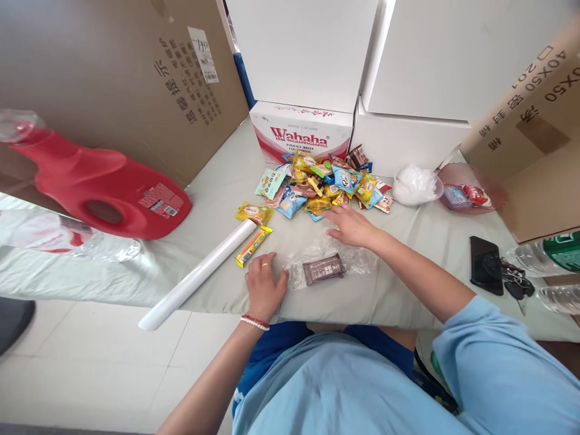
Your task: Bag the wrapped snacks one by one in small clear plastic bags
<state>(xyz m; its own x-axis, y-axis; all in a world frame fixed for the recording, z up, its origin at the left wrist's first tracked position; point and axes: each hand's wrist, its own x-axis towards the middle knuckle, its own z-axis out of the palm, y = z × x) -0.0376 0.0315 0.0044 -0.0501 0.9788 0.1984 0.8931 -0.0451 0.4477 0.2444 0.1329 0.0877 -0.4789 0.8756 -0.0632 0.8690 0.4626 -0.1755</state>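
My left hand (266, 284) rests on the cloth-covered table, open, its thumb apart from the other fingers. It lies just below a yellow-wrapped snack bar (254, 246) and beside the left end of a clear plastic bag (356, 258). On the bag sits a dark brown wrapped snack (323, 269), touched by neither hand. My right hand (351, 226) is stretched out over the bag's upper edge, open, with its fingertips at the near edge of a pile of small snack packets (317, 188). A separate yellow packet (254, 212) lies left of the pile.
A white roll (197, 275) overhangs the front edge. Left stand a red detergent jug (113, 187) and a clear bottle (109, 244). A Wahaba-style water carton (303, 130) stands behind the pile. Right are a pink bowl (492, 196), phone (486, 264), keys (516, 279) and bottles (532, 257).
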